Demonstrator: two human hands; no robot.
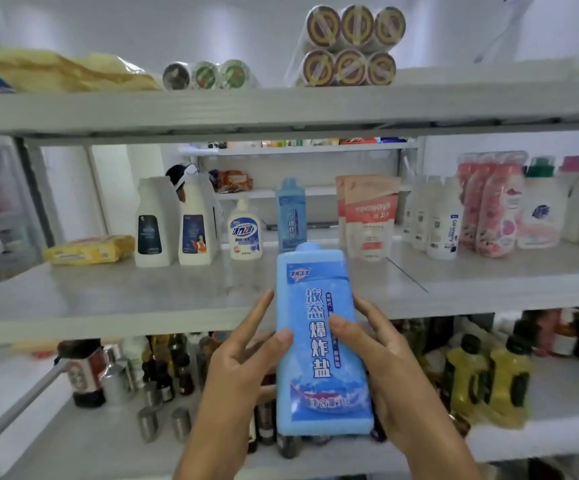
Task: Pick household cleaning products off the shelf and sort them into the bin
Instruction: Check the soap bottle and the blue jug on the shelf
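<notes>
Left hand [246,362] and right hand [381,355] bare (nails [285,336] seemingly trimmed short)

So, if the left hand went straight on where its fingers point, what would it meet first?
Probably the left edge of the held blue bottle, which the left hand touches; beyond it, the middle shelf. Depth is unclear.

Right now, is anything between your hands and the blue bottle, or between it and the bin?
Nothing stands between them: the left hand and right hand hold the blue bottle in front of the middle shelf. The bin is out of view, so that path cannot be judged.
</notes>
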